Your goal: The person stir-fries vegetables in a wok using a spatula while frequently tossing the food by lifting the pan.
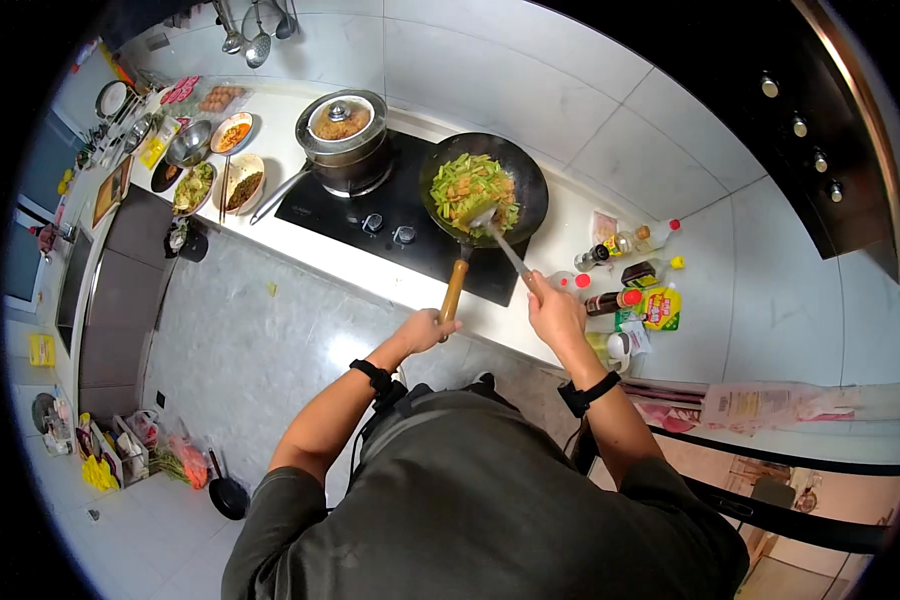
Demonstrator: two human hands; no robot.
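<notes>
My left hand (pixel 422 331) grips the wooden handle (pixel 454 291) of a dark wok (pixel 531 187) that sits over the right side of a black gas cooktop (pixel 330 217). In my right hand (pixel 556 313) is a metal spatula (pixel 511 253) with a brown handle grip; its blade rests among the food at the wok's near side. Chopped green vegetable pieces with light brown pieces (pixel 474 187) fill the middle of the wok. On the left burner stands a metal pot (pixel 345 165) with a glass lid, its long handle pointing toward the counter's front edge.
Seasoning bottles (pixel 613 302) and packets crowd the counter at right. To the left are a bowl with dark food and chopsticks (pixel 249 161), other dishes, a metal bowl (pixel 189 143) and eggs (pixel 221 97). Ladles (pixel 258 49) hang on the wall; a range hood (pixel 862 225) juts in at upper right.
</notes>
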